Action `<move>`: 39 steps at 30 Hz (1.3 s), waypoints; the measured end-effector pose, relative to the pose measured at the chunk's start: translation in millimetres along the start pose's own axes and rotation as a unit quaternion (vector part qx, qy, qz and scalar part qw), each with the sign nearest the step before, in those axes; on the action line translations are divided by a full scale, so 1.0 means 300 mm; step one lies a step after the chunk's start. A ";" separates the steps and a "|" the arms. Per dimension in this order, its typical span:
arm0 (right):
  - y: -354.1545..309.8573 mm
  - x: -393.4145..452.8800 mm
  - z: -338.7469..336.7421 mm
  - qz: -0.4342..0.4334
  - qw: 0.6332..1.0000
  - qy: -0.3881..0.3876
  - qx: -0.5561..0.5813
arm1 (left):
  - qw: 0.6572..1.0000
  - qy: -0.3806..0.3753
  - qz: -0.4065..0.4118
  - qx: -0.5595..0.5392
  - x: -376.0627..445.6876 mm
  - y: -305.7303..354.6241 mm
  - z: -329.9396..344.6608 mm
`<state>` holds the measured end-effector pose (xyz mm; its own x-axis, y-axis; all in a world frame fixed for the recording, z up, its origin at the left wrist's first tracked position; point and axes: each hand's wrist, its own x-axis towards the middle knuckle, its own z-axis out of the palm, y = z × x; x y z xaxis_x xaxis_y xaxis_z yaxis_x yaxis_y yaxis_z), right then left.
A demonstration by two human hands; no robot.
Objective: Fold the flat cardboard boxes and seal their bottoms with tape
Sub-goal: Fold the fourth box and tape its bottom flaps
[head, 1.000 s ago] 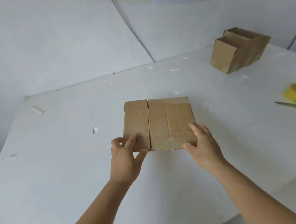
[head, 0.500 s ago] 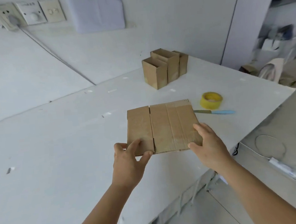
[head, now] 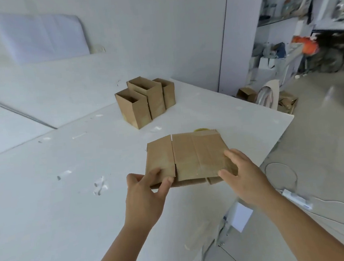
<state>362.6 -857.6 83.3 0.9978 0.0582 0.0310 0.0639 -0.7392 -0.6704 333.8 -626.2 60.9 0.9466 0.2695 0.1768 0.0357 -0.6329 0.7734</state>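
Observation:
A flat brown cardboard box (head: 187,155) is held a little above the white table (head: 49,215), near its right edge. My left hand (head: 145,198) pinches its near left corner, thumb on top and fingers beneath. My right hand (head: 243,176) grips its near right corner, thumb and fingers on top of the cardboard. The box's lower layer sags open slightly along the near edge. A sliver of the yellow tape roll (head: 201,129) peeks out behind the box's far edge; the rest is hidden.
Three folded, open-topped cardboard boxes (head: 143,100) stand together at the back of the table by the wall. Bits of tape litter the tabletop. Beyond the right table edge, the floor holds cables, cardboard scraps and cluttered shelves.
The view has swung right. The flat box has come up and moved right over the tape roll and knife, and its lower layer now sags open at the near edge.

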 end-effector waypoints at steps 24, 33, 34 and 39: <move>-0.096 0.591 -0.014 -0.036 0.958 -0.036 0.282 | 0.995 0.081 -0.057 0.008 0.370 0.118 0.047; -0.071 0.688 -0.033 -0.150 0.937 -0.163 0.269 | 0.971 0.184 -0.152 0.027 0.275 0.225 0.134; -0.068 0.693 -0.033 -0.162 0.934 -0.176 0.265 | 0.967 0.193 -0.165 0.020 0.263 0.232 0.145; -0.041 0.699 -0.025 -0.169 0.931 -0.210 0.246 | 0.946 0.223 -0.237 0.001 0.186 0.275 0.175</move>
<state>571.1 -841.3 103.8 0.8211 0.5654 0.0782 0.2546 -0.2403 -0.9367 406.3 -701.4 102.6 0.5947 0.8023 0.0513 0.4227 -0.3663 0.8290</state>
